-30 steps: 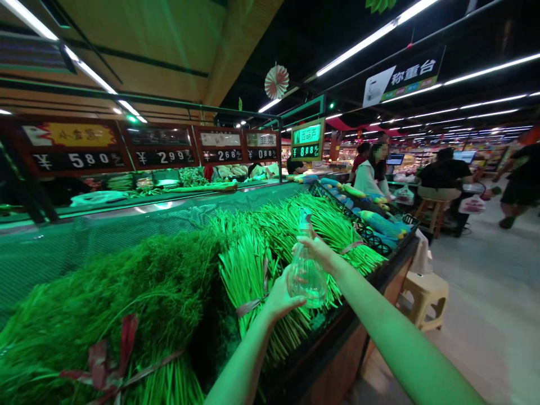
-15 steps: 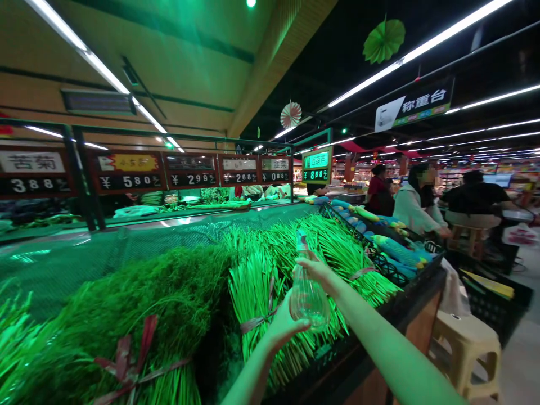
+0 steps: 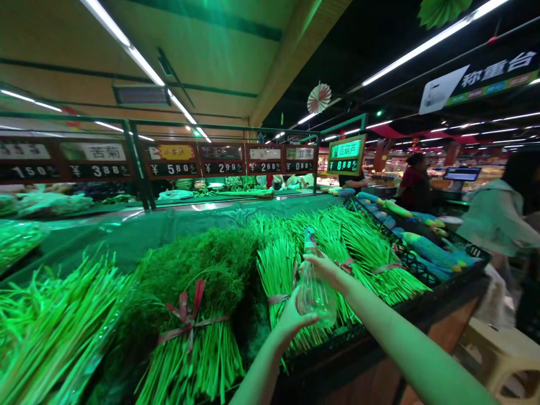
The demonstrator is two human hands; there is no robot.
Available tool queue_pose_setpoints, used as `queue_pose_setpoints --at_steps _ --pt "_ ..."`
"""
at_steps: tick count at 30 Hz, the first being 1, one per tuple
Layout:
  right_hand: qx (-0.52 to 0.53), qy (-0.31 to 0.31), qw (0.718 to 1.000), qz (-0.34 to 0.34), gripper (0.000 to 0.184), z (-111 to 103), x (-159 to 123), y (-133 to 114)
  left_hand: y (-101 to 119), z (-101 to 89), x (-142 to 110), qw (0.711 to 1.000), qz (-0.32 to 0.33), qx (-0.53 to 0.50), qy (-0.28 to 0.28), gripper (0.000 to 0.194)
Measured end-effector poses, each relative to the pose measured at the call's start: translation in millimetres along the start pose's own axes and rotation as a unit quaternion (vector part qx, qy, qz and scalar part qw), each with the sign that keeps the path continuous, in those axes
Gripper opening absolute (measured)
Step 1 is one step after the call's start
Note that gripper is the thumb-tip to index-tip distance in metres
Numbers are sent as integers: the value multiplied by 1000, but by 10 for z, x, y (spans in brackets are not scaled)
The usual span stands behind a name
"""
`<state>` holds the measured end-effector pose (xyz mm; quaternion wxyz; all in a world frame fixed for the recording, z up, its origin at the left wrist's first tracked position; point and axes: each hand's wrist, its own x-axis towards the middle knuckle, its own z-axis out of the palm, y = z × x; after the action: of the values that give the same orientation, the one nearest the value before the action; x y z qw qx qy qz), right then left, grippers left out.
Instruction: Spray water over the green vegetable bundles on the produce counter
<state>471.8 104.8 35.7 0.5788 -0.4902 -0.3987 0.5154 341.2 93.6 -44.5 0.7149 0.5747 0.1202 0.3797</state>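
I hold a clear plastic spray bottle [image 3: 314, 289] upright over the produce display. My left hand [image 3: 292, 319] cups its lower body from below. My right hand [image 3: 329, 270] wraps its neck and trigger near the top. The nozzle points away from me at bundles of green chives [image 3: 363, 253] tied with bands. To the left lies a bushy bunch of dill-like greens [image 3: 202, 264] bound with a red ribbon [image 3: 188, 312].
A black-edged display counter [image 3: 439, 298] runs under my arms. Crates of wrapped corn [image 3: 422, 242] stand at the right. Price signs [image 3: 172, 160] hang over the back shelf. A person in a pale top [image 3: 498, 216] stands close on the right; a stool [image 3: 498, 351] sits below.
My view has swung left, bringing more greens and price signs into view. Both hands keep the same grip on the bottle. The person at the right is now nearer the frame edge.
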Motion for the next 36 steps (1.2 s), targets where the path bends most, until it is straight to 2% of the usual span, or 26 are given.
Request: queue_pose_setpoints --at_steps 5,9,14,18,21,24,29,33,36 --pt "-10 25 1000 -11 30 -6 -31 34 -102 46 -48 1000 3 -18 21 86" --pt "-12 49 999 4 28 -24 -5 -6 -182 56 -7 996 3 -40 77 92" --pt "-21 -6 1000 17 25 -6 95 -51 -82 108 -47 996 10 -17 91 83" --pt "-49 -31 998 13 21 -101 178 -72 -79 255 5 993 4 14 116 85" --pt "-68 -45 997 8 19 -341 241 -139 -202 439 187 991 16 25 133 83" --pt "-64 -67 996 16 21 -701 315 -254 -373 666 460 990 31 29 136 78" --pt "-45 -106 992 45 23 -1278 455 -407 -621 1055 906 984 41 31 170 80" --pt "-51 -112 992 32 22 -1557 567 -406 -767 1289 1114 979 46 30 195 80" --pt "-57 -136 988 52 22 -1680 622 -395 -824 1389 1189 974 47 26 220 79"
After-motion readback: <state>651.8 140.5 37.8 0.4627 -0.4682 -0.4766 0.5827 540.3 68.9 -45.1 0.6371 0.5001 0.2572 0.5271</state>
